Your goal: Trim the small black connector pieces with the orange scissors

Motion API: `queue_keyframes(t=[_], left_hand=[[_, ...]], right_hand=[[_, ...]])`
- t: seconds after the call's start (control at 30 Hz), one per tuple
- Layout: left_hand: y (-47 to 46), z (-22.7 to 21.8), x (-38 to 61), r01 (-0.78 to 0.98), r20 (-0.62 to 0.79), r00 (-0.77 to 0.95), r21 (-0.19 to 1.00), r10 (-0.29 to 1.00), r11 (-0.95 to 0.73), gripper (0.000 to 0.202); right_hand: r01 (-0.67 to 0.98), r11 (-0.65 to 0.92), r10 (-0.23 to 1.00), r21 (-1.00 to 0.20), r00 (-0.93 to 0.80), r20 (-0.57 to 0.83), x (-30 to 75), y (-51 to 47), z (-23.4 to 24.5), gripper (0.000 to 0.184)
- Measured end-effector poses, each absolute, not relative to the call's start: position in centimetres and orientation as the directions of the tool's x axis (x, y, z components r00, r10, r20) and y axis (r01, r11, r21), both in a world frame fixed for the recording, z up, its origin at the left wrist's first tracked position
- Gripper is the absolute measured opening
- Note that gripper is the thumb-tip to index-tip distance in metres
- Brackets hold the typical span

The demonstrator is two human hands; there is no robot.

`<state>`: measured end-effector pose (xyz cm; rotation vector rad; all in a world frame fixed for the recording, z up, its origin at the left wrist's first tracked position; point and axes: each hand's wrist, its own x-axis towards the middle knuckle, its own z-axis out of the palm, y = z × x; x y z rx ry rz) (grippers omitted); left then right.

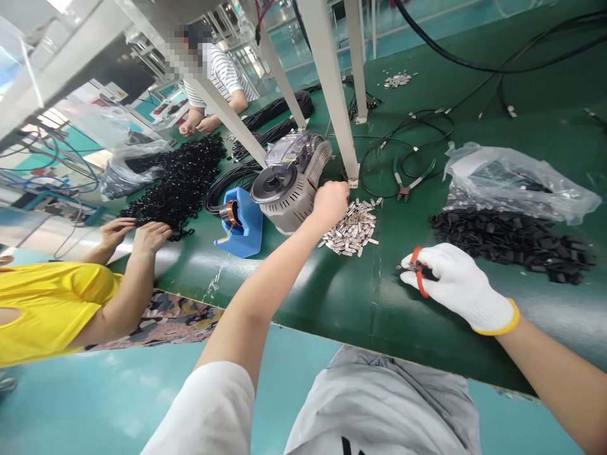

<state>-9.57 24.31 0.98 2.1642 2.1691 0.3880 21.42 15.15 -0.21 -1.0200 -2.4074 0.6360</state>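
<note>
My bare left hand (332,201) is closed at the right side of a grey machine (288,205) with a round black disc on top. Its fingertips are hidden, so what they hold cannot be made out. Right beside this hand lies a heap of small silver metal connectors (353,232). My right hand (453,278), in a white glove with a yellow cuff, is closed around small pliers (420,283) with orange-red handles. The pliers are over the green table, to the right of the connector heap, and their jaws are partly hidden by the fingers.
Black plastic pieces (512,243) and a clear bag (516,180) lie right. Green-handled pliers (404,189) rest near black cables (436,126). A blue tape dispenser (249,227) stands left. White posts (332,82) rise from the table. Co-workers' hands (152,237) are beside black rings (183,180).
</note>
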Motion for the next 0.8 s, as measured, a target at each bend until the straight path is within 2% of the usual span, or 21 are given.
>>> queue_keyframes(t=[0.07,0.13,0.3,0.5,0.7,0.8], left_hand=[[25.2,0.5,-10.9,0.998,0.07,-0.037,0.051,0.997,0.033,0.025],[25.9,-0.2,-11.4,0.999,0.038,-0.032,0.0,0.999,0.032,0.025],[26.8,-1.8,-11.3,0.993,0.052,-0.037,0.112,0.998,0.031,0.023],[26.8,-2.3,-10.8,0.98,0.101,-0.075,0.19,0.992,0.055,0.026],[28.0,-1.4,-12.4,0.976,0.162,-0.123,0.197,0.979,0.09,0.034],[29.1,-0.4,-13.4,0.972,0.18,-0.144,0.209,0.973,0.105,0.029]], right_hand=[[0.541,0.628,0.74,-0.559,-0.638,0.214,21.4,15.2,-0.2,0.016],[0.543,0.633,0.735,-0.552,-0.645,0.208,21.4,15.2,-0.2,0.015],[0.55,0.63,0.738,-0.549,-0.644,0.202,21.4,15.3,-0.3,0.015],[0.53,0.64,0.726,-0.557,-0.654,0.212,21.5,15.3,-0.4,0.014],[0.527,0.635,0.729,-0.565,-0.651,0.212,21.5,15.4,-0.3,0.014],[0.524,0.628,0.728,-0.576,-0.658,0.194,21.5,15.4,-0.2,0.015]])
